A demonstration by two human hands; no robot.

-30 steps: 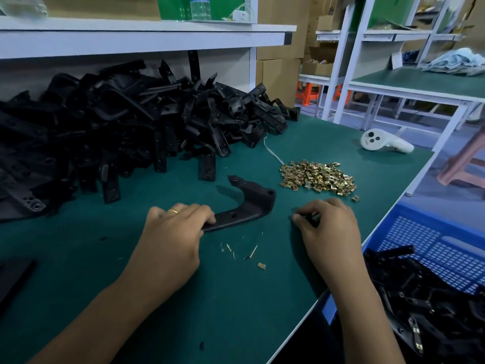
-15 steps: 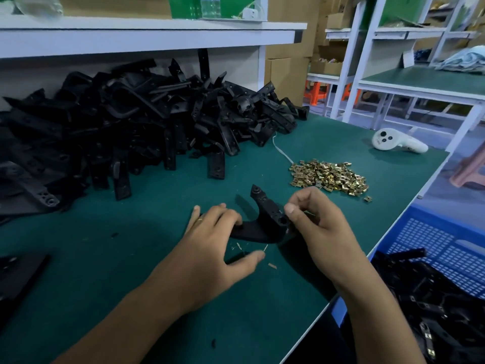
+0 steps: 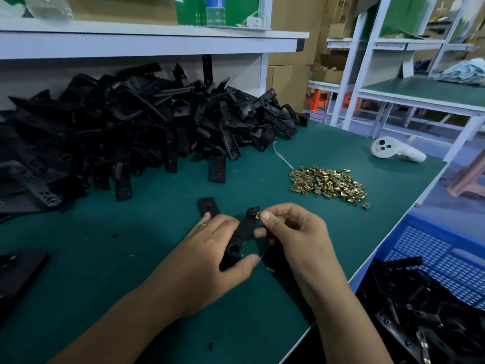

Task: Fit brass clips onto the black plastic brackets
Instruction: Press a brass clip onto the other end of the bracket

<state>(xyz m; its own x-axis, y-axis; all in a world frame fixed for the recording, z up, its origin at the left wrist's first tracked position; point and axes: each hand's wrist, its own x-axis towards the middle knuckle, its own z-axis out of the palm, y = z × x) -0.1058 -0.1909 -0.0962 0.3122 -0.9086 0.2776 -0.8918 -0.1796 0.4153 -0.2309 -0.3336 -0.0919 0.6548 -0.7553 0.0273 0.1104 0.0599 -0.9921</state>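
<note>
Since a moment ago I've tipped the bracket (image 3: 242,233) up off the surface (image 3: 131,258); my left hand (image 3: 210,261) grips its lower end, long axis running up and away, while my right hand (image 3: 294,232) pinches a brass clip (image 3: 257,215) just beside its top end.

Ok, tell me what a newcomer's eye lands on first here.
The big heap of black plastic brackets at the back left of the green bench, then the glinting pile of small brass clips on its right. In front, the left hand holds one black bracket while the right hand pinches a clip at its end.
</note>
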